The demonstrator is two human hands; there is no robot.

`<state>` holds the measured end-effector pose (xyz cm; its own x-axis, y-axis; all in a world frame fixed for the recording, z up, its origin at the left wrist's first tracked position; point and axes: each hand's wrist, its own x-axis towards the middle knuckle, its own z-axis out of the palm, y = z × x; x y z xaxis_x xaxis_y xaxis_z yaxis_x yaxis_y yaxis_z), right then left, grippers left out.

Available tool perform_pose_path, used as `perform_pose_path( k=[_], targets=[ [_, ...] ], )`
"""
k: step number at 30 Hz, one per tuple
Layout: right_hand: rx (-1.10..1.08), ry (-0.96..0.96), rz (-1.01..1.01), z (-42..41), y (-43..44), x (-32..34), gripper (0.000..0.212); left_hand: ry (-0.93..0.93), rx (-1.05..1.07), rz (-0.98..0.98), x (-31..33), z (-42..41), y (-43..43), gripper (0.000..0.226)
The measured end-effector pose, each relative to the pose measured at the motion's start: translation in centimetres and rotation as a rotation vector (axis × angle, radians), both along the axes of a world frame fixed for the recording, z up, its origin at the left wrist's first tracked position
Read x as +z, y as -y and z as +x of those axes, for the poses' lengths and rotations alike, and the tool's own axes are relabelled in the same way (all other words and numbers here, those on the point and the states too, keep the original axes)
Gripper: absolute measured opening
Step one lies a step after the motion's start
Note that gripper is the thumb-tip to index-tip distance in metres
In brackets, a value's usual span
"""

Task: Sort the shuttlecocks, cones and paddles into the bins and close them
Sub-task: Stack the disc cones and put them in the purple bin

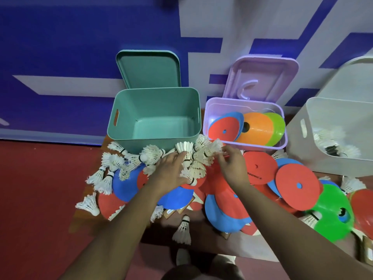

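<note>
We see the left hand [171, 172] lying loose, fingers stretched over a heap of shuttlecocks [198, 156] on the surface [201, 241], just in front of the teal bin [113, 126]. The right hand [232, 164] pinches the feathers of one shuttlecock [215, 147] at the heap's right edge. The lilac bin [207, 110] holds disc cones [256, 126]; the white bin [302, 154] holds shuttlecocks [327, 136]. All three lids are off. More red cones [296, 184] and a blue-faced paddle [175, 198] lie scattered around our arms.
</note>
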<state>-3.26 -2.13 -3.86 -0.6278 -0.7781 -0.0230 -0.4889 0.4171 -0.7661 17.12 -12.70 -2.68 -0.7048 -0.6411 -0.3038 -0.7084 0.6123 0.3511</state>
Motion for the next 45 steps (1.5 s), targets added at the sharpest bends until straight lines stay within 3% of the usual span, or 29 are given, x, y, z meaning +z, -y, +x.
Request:
perform_pose_path(
  k=[5,11,14,16,19,22,25,29,33,35,39,43,45],
  targets=[
    [-0.026,-0.053,-0.086,-0.2,-1.7,1.0,0.003,-0.105,0.037,0.065,1.0,1.0,0.9,0.048],
    [-0.069,-0.037,-0.126,0.7,-2.5,3.1,0.003,-0.161,-0.107,-0.136,1.3,0.7,1.3,0.043],
    [-0.069,-0.001,-0.168,1.4,-2.8,4.3,0.003,-0.433,0.017,-0.13,2.1,0.6,1.5,0.047],
    [-0.063,0.027,-0.19,2.1,-2.9,5.0,0.005,-0.685,0.261,0.06,3.1,0.6,1.4,0.047],
    [-0.009,0.065,-0.216,3.2,-2.7,5.9,0.003,-0.944,0.647,0.417,4.4,0.2,1.1,0.028],
    [0.074,0.108,-0.238,4.3,-1.9,6.4,0.01,-1.082,0.735,0.809,5.0,0.6,0.2,0.018],
    [0.191,0.133,-0.224,5.3,-0.9,6.8,0.011,-1.064,0.64,0.995,4.8,1.8,-1.0,0.023],
    [0.352,0.17,-0.151,7.0,-0.3,7.9,0.01,-0.786,0.444,0.827,4.2,3.7,-1.4,0.039],
    [0.149,0.435,-0.192,7.9,0.1,7.4,0.023,-0.806,0.573,0.785,4.5,5.4,-0.9,0.03],
    [0.191,0.201,-0.028,7.6,0.0,5.4,0.029,-0.834,0.636,0.75,4.3,6.1,-0.6,0.027],
    [0.567,-0.228,0.488,8.6,0.2,1.5,0.062,-0.867,0.679,0.769,3.7,7.1,-0.8,0.034],
    [0.574,-0.475,0.464,9.8,1.8,0.5,0.04,-0.869,0.724,0.793,3.1,8.0,-0.5,0.04],
    [0.573,-0.502,0.424,9.5,2.0,0.6,0.031,-0.87,0.733,0.79,2.9,8.3,-0.4,0.038]
  ],
)
